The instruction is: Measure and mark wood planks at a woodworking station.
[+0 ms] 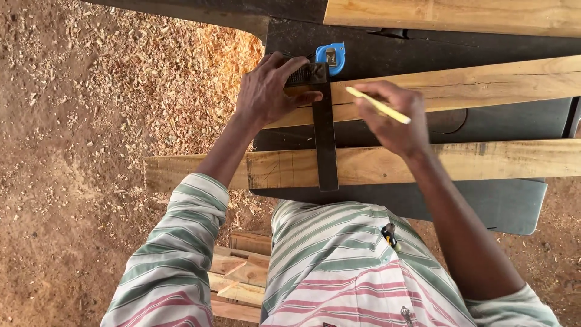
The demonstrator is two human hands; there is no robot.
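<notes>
Wooden plank (423, 91) lay unmarked beside the square (325, 139), left hand (266, 91) clamped on it, right hand (390, 118) gripping a pencil (378, 105).

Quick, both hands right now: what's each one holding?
Left hand: closed on the stock of the try square, pressing it to the plank.
Right hand: gripping a yellow pencil.

dark machine table (484, 121), wooden planks (484, 160), blue tape measure (331, 57)
</notes>
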